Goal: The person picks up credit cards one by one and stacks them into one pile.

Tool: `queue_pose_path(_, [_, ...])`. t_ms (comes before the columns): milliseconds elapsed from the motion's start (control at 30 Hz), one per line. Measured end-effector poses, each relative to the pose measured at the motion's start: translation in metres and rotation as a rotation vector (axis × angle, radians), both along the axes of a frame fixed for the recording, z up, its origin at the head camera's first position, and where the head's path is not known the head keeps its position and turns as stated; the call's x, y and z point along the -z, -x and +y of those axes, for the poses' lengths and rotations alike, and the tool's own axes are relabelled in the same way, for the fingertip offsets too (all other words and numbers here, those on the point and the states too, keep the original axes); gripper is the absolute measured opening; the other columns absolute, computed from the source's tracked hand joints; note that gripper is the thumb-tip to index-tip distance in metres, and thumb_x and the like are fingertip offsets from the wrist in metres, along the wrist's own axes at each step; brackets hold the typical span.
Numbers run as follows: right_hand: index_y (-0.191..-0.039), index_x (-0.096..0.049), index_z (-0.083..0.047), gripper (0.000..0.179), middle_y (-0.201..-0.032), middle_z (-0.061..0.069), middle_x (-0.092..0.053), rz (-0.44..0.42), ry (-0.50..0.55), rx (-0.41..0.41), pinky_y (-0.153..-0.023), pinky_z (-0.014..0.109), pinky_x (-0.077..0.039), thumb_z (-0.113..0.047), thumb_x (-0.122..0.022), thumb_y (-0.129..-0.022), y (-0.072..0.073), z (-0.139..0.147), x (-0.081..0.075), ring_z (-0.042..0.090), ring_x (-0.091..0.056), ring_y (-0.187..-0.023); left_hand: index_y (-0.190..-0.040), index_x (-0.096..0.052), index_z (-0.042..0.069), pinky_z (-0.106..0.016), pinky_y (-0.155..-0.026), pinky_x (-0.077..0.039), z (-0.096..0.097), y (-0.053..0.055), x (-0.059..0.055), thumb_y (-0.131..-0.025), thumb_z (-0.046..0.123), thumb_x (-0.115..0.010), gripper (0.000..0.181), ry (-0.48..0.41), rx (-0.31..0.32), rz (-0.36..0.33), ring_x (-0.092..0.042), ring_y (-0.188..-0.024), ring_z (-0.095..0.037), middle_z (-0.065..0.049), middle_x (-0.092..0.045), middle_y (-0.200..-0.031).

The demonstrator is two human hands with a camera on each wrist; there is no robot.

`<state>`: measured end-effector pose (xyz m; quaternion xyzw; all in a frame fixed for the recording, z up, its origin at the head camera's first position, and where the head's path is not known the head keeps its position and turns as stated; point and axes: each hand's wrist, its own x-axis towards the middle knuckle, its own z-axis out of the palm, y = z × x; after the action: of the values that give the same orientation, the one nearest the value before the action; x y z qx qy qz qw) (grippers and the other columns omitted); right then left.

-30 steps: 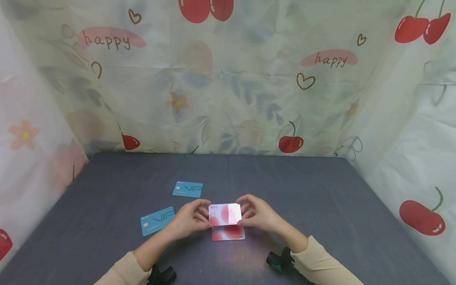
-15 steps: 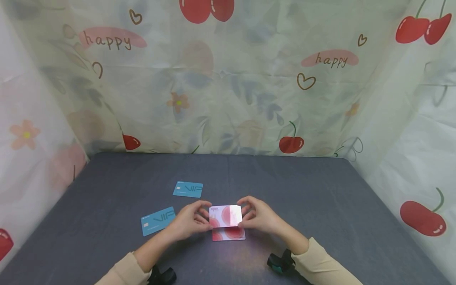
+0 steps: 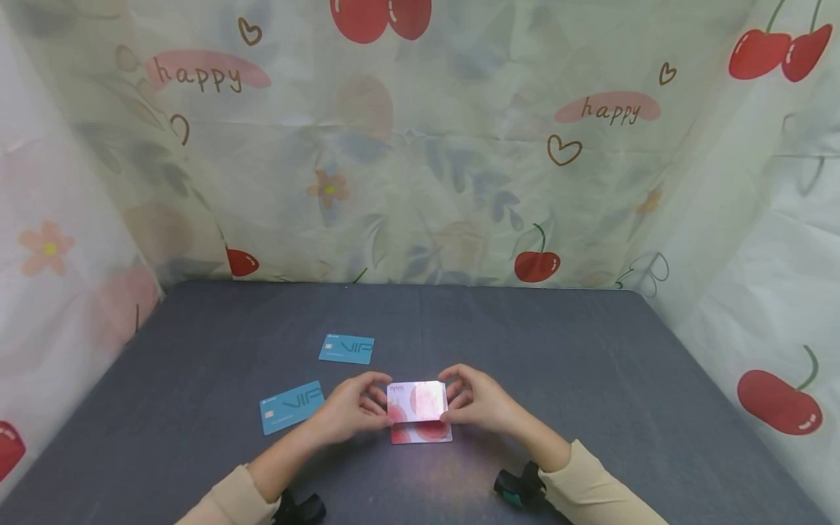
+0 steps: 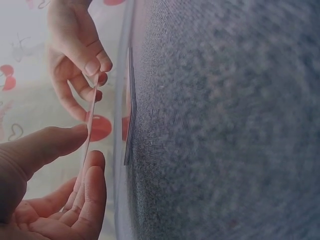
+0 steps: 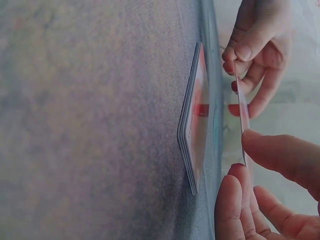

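Between the two hands, above the tabletop, is a thin, rectangular pink-and-white card (image 3: 416, 402) printed with red round shapes. The left hand (image 3: 352, 410) pinches one short end between thumb and fingers, and the right hand (image 3: 482, 399) pinches the other end the same way. Both wrist views show this card almost edge-on and clear of what lies below. Glare whitens the part nearer the right hand, and small lettering sits at the corner by the left hand.

Underneath, on the dark grey, cloth-like tabletop (image 3: 558, 350), lies a neat stack of pink-and-red cards (image 3: 422, 434), its layered edges visible from each wrist. Just beside the left wrist, on its outer side, a light-blue rectangular card marked "VIP" (image 3: 290, 407) lies at a slant, one corner hidden by the arm. Beyond the left hand lies a second blue VIP card (image 3: 346, 348), apart from the first. Beyond both hands hangs a pale fabric backdrop (image 3: 420, 197) with cherries, hearts and "happy".
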<state>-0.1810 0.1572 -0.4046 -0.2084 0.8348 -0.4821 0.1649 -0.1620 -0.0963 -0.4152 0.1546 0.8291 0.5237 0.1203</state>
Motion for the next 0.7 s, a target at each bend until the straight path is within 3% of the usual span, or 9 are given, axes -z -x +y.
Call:
queue_pose_path(267, [-0.120, -0.048, 0.006, 0.053, -0.094, 0.016, -0.058, -0.007, 0.003, -0.019, -0.062, 0.020, -0.051, -0.003, -0.074, -0.075, -0.0011, 0.0018, 0.0018, 0.012, -0.064, -0.075, -0.124, -0.049, -0.005, -0.026, -0.067, -0.055, 0.0009, -0.0016, -0.0025, -0.073, 0.005, -0.076, 0.058, 0.000, 0.018, -0.011, -0.064, -0.075, -0.014, -0.011, -0.060, -0.092])
queue_pose_path(700, [-0.121, -0.047, 0.006, 0.054, -0.092, 0.016, -0.058, -0.028, 0.008, -0.025, -0.063, 0.021, -0.052, -0.002, -0.074, -0.075, -0.0020, 0.0025, 0.0046, 0.017, -0.066, -0.076, -0.123, -0.050, -0.007, -0.026, -0.067, -0.055, 0.0009, -0.0019, -0.0028, -0.073, 0.004, -0.076, 0.058, 0.016, 0.055, -0.022, -0.063, -0.076, -0.014, -0.011, -0.060, -0.091])
